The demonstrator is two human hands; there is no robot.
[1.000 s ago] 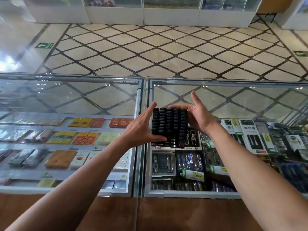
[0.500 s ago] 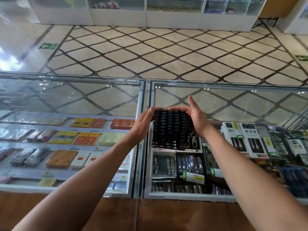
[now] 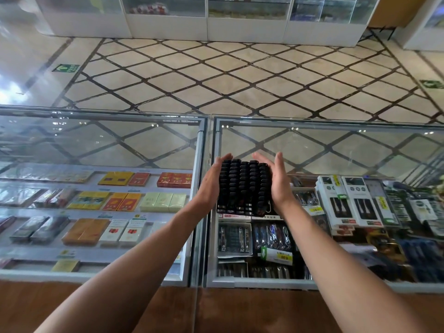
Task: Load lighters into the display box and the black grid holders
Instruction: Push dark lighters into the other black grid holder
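1. The left hand (image 3: 210,186) lies flat against the left side of the black grid holder (image 3: 242,188), fingers straight and released, their tips reaching just past its far edge.
2. The holder stands between the two palms, its cells packed with rows of dark lighters (image 3: 253,174); I cannot tell whether its base touches the glass.
3. The right hand (image 3: 280,186) presses the holder's right side, fingers straight and slack, thumb raised apart from them.
4. Under the hands runs a glass counter (image 3: 144,145). Left of the fingers, coloured cigarette packs (image 3: 125,201) lie below the pane.
5. Nearer than the fingers, nail clippers (image 3: 234,236) show under the glass; right of them stand white boxes (image 3: 348,200).
6. A wooden edge (image 3: 240,308) borders the counter's near side.
7. Beyond the fingertips spreads a diamond-tiled floor (image 3: 240,75), with white cabinets (image 3: 240,27) along the far wall.
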